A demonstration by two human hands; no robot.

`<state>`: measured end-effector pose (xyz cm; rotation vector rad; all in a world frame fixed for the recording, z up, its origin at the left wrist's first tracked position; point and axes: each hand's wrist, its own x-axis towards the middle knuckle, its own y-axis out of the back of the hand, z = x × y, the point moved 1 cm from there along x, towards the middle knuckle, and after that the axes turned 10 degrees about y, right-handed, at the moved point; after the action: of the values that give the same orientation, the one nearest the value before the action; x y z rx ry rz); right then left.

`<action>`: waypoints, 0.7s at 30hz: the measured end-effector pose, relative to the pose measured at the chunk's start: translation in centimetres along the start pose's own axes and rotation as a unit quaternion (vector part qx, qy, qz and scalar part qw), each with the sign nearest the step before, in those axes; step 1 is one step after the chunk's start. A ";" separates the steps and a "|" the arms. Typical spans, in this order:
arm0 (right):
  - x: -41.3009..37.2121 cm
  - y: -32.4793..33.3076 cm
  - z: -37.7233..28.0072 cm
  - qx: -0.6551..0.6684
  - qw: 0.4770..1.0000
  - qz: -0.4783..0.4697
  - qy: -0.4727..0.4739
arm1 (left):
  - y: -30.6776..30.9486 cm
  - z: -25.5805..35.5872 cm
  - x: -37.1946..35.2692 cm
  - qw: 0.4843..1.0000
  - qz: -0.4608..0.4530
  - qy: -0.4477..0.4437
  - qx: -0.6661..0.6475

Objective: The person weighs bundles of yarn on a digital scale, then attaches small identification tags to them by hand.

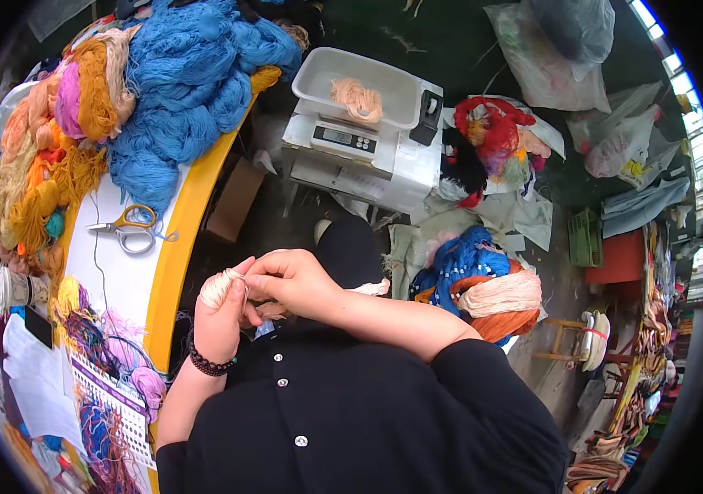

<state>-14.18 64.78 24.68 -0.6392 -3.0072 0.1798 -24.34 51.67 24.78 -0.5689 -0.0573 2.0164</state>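
Pale cream-peach yarn (pixel 217 289) is bunched in my left hand (pixel 216 328), which is closed around it in front of my chest. A dark beaded bracelet (pixel 210 364) circles that wrist. My right hand (pixel 295 277) meets the left one, thumb and fingers pinched on the yarn at its edge; the exact strand is too small to make out. Peach yarn also shows below the right hand, and a pale end (pixel 372 287) sticks out beyond the right forearm. To the left, scissors (pixel 131 228) with yellow-grey handles lie on the table, apart from both hands.
A yellow-edged white table (pixel 172 267) on my left carries blue yarn (pixel 187 90), orange skeins (pixel 92 82) and a color card (pixel 113 387). Ahead, a digital scale (pixel 343 140) bears a tray (pixel 401 82) with peach yarn (pixel 357 99). Blue and rust yarn (pixel 471 263) is heaped at right.
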 end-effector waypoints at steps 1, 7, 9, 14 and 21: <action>0.0 0.0 -0.2 0.005 1.000 0.001 -0.008 | -0.1 0.0 -0.1 1.000 0.003 0.000 -0.001; 0.0 -0.2 0.1 0.062 0.997 0.005 -0.048 | -0.1 0.4 -0.1 0.999 -0.027 0.009 -0.035; -0.1 -0.2 -0.1 0.081 0.995 0.010 -0.058 | -0.3 0.5 -0.4 0.998 -0.001 0.032 -0.052; -0.2 -0.2 -0.5 0.089 0.993 -0.009 -0.076 | -0.3 0.5 -0.4 0.998 -0.003 0.027 -0.055; 1.8 3.4 0.3 -0.260 0.958 -0.054 0.111 | -0.2 0.4 -0.3 1.000 0.010 0.027 -0.011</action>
<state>-14.46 68.51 24.01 -0.4779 -2.8531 -0.6614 -24.23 51.65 25.32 -0.6408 -0.0407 2.0209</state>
